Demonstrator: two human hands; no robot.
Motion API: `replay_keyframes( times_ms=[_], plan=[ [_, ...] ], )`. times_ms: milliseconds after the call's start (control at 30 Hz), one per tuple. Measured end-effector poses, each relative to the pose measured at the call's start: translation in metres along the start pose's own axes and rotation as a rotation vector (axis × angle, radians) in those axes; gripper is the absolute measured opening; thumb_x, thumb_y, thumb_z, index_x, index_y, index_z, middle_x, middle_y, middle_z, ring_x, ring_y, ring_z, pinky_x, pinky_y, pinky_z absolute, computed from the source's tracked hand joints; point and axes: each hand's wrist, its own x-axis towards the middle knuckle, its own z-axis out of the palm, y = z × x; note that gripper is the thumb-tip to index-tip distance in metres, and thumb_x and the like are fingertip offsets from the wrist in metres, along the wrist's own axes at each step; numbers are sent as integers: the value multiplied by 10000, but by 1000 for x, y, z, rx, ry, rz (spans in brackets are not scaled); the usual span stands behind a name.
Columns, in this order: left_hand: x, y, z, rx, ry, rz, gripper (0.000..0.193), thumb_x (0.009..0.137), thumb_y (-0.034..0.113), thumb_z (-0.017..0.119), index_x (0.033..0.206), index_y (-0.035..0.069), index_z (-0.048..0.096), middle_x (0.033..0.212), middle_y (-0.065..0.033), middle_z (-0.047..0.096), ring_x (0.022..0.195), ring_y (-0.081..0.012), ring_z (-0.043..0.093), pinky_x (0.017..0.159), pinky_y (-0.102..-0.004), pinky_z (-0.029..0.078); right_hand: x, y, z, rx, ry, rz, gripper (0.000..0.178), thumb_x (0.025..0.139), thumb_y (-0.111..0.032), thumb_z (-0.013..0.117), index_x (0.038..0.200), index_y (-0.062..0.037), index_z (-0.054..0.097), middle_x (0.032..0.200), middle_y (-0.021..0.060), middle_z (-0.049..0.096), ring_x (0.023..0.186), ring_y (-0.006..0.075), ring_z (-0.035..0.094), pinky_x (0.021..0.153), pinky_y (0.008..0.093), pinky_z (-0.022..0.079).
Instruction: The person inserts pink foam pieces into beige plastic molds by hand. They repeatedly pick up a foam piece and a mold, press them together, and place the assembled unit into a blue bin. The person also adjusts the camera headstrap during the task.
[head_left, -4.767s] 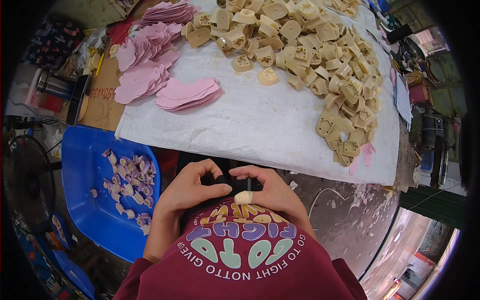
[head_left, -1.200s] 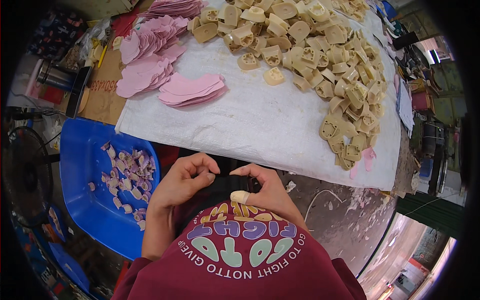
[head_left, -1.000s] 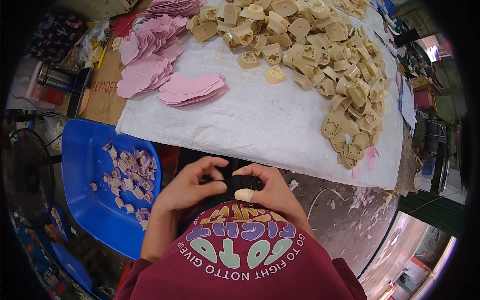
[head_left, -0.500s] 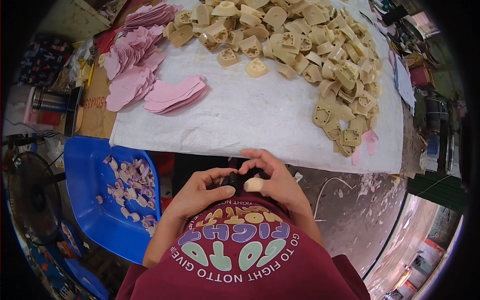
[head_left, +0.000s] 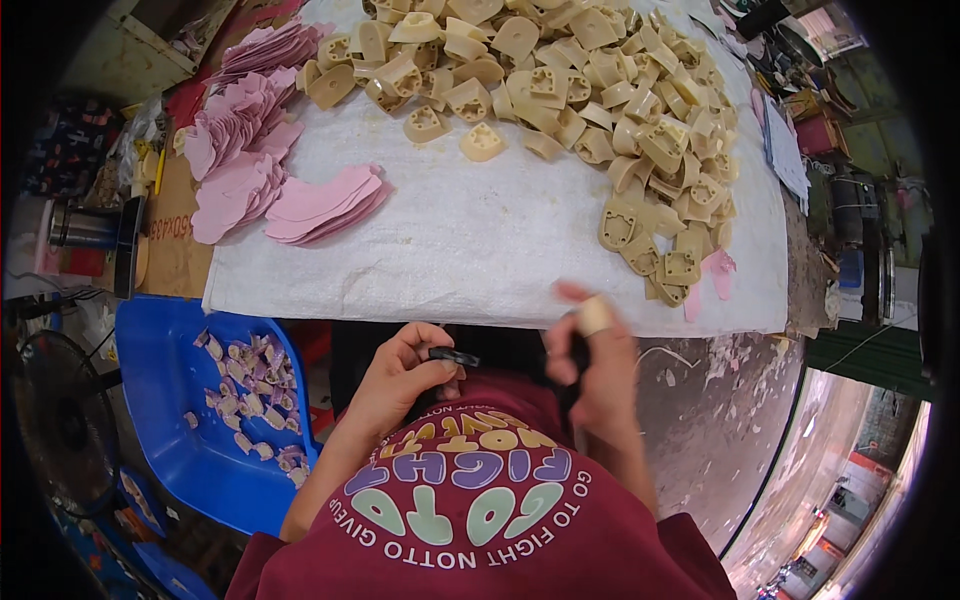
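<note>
My left hand (head_left: pixel 400 375) is closed in front of my shirt, just below the table's near edge. Between its thumb and fingers it pinches a small, narrow black piece (head_left: pixel 456 356) whose kind does not show. To its right, my raised right hand (head_left: pixel 608 372) is smeared by motion near the same edge. A tan cover (head_left: pixel 594 315) sits on one of its digits. Something dark shows at its fingers, too blurred to tell whether it is held or worn.
A white sheet (head_left: pixel 470 250) covers the table. Many beige heel-shaped pieces (head_left: pixel 620 225) are heaped at its back and right; stacked pink cut pieces (head_left: pixel 325 205) lie left. Below left, a blue tub (head_left: pixel 190 460) holds small purple-and-cream pieces (head_left: pixel 255 385). A black fan (head_left: pixel 65 420) stands beyond.
My hands were close together and have moved apart. The right one has swung to the right and blurred; the left keeps the black piece, now showing lengthwise. The view has shifted slightly.
</note>
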Motion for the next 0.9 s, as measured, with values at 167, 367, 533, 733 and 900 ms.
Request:
replay_keyframes(
  times_ms=[167,367,533,733,900],
  plan=[
    [-2,9,8,79,15,9,267,885,84,643,1125,33,538,778,-35,591,549,-79,496,477,-208,379,17,-40,-1,225,-77,-48,417,981,-300,483,1279,-9,515,740,27,572,449,69,405,386,216,308],
    [-4,14,16,145,35,-9,238,901,143,653,1099,38,573,759,-36,592,537,-50,487,462,-191,355,22,36,52,286,-159,326,503,1021,-409,377,1322,-11,440,991,74,572,632,102,494,517,248,385],
    [-11,16,15,200,116,-56,346,819,183,759,1057,1,585,862,-27,625,621,-46,514,536,-185,406,8,58,55,257,-230,164,608,1004,-506,345,1361,-17,398,1195,90,508,889,131,521,768,272,433],
    [-11,10,13,395,-33,136,387,748,128,799,1062,30,594,855,4,606,735,-44,550,653,-183,437,-6,59,61,159,-232,74,738,981,-609,230,1393,-10,360,1381,123,424,1250,209,400,1069,351,292],
    [-6,12,14,250,-93,13,383,748,101,789,1072,46,591,896,6,613,739,-45,545,663,-175,431,-8,55,62,228,-269,68,725,979,-599,268,1395,-11,356,1412,127,401,1279,218,381,1081,355,289]
  ],
)
